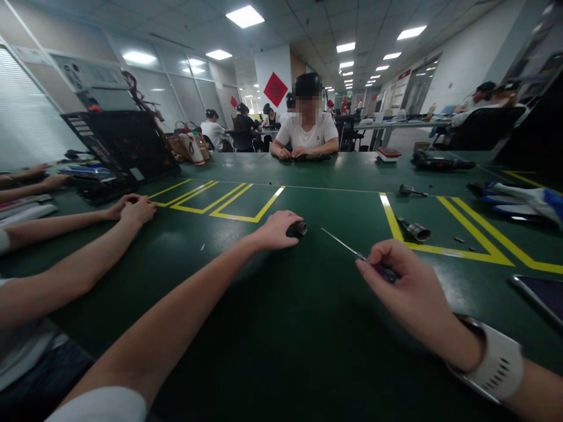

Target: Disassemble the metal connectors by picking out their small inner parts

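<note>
My left hand point(276, 230) is closed around a short dark cylindrical part point(301, 227), whose round metal end points right, low over the green table point(281, 328). Most of that part is hidden by my fingers. In my right hand point(402, 275) is a screwdriver point(345, 246), gripped by its dark handle between thumb and fingers. Its thin metal shaft points up and left toward the cylindrical part, with a gap between them. Beyond my right hand lies a metal socket-like piece point(416, 230) with a wide round end, inside a yellow-taped outline.
Another socket-like piece point(411, 190) lies farther back. Small dark bits point(460, 239) are scattered at the right, near a phone-like device point(539, 296) and blue-white gloves point(519, 199). A power tool point(440, 161) lies behind. A co-worker's hands point(134, 210) rest at left; another person point(308, 126) sits opposite.
</note>
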Demonstrator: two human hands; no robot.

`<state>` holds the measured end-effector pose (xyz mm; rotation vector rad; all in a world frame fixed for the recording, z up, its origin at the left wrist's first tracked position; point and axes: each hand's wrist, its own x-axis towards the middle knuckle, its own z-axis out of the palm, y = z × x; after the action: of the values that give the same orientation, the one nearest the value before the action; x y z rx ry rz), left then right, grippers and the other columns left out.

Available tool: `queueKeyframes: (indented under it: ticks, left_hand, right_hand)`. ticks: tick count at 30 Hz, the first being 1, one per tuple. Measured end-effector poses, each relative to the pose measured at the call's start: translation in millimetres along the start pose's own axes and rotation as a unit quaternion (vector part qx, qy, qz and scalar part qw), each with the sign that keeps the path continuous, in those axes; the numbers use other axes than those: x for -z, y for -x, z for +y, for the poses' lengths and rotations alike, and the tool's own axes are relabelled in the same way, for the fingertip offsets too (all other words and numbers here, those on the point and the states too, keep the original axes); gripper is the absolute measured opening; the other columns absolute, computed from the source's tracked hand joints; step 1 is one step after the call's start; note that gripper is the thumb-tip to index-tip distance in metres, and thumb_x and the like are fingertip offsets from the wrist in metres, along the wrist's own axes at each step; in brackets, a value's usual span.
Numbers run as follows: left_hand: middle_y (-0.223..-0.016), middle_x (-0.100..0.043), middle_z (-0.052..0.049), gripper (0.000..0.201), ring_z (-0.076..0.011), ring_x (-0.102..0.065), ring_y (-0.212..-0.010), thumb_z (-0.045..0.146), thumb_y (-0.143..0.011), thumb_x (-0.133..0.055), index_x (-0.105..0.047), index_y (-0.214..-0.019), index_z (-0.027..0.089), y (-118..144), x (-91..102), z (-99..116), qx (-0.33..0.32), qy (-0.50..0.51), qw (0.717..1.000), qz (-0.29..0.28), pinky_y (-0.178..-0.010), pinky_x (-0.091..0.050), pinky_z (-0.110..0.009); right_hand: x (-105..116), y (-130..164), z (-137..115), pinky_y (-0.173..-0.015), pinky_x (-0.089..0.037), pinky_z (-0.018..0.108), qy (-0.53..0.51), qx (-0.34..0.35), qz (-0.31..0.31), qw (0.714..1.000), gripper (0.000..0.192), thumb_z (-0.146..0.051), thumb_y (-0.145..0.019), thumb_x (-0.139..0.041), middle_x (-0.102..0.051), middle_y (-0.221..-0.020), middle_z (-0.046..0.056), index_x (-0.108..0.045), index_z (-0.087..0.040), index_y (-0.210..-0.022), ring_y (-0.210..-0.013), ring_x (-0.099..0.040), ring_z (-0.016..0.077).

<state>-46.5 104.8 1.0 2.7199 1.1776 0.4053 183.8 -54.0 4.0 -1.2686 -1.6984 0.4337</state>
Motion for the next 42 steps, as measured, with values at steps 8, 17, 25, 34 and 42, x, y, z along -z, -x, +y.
queueKeyframes:
  ticks: [8, 17, 25, 34, 42]
  left_hand:
    - [-0.1, -0.058, -0.007, 0.026, -0.0238, -0.051, -0.102, 0.024, -0.078, -0.059, -0.048, -0.101, 0.018, 5, -26.0, 18, 0.021, 0.083, 0.995, 0.051, -0.098, -0.031, -0.047]
    - [-0.089, -0.052, -0.004, 0.025, -0.0155, -0.051, -0.084, 0.027, -0.071, -0.069, -0.054, -0.088, 0.015, 16, -36.0, 83, -0.151, 0.304, 0.94, 0.046, -0.076, -0.043, -0.029]
    - [-0.074, -0.053, 0.0, 0.022, -0.0112, -0.051, -0.07, 0.031, -0.073, -0.067, -0.051, -0.073, 0.015, 22, -41.4, 92, -0.108, 0.3, 0.948, 0.008, -0.064, -0.041, -0.024]
    - [-0.072, -0.054, 0.001, 0.016, -0.012, -0.05, -0.069, 0.026, -0.074, -0.063, -0.051, -0.069, 0.017, 19, -46.1, 90, -0.079, 0.229, 0.97, 0.021, -0.063, -0.039, -0.024]
    - [-0.073, -0.054, 0.0, 0.013, -0.0123, -0.051, -0.069, 0.026, -0.077, -0.059, -0.052, -0.072, 0.016, 3, -46.3, 80, -0.098, 0.168, 0.981, 0.017, -0.064, -0.04, -0.025]
  right_hand:
    - [14, 4, 4, -0.041, -0.03, 0.02, -0.454, -0.269, -0.049, 0.848, 0.023, -0.029, -0.072, -0.069, -0.035, -0.049, -0.008, -0.049, -0.021, -0.064, -0.043, -0.028, 0.0063]
    - [21, 1, 3, -0.04, -0.026, 0.02, -0.584, -0.287, -0.055, 0.757, 0.025, -0.016, -0.072, -0.065, -0.023, -0.045, -0.01, -0.043, -0.021, -0.059, -0.04, -0.016, 0.0059]
    - [26, 14, -2, -0.042, -0.03, 0.022, -0.178, -0.03, 0.019, 0.983, 0.023, -0.015, -0.07, -0.062, -0.041, -0.055, -0.006, -0.042, -0.022, -0.062, -0.047, -0.037, 0.0082]
    - [12, 27, -12, -0.051, -0.035, 0.027, 0.13, 0.193, -0.088, 0.969, 0.008, -0.015, -0.077, -0.054, -0.054, -0.063, -0.001, -0.05, -0.021, -0.074, -0.055, -0.05, 0.013]
    - [14, 14, -8, -0.054, -0.042, 0.027, 0.091, 0.125, -0.076, 0.985, 0.013, -0.018, -0.085, -0.044, -0.059, -0.068, 0.002, -0.054, -0.02, -0.078, -0.06, -0.054, 0.0137]
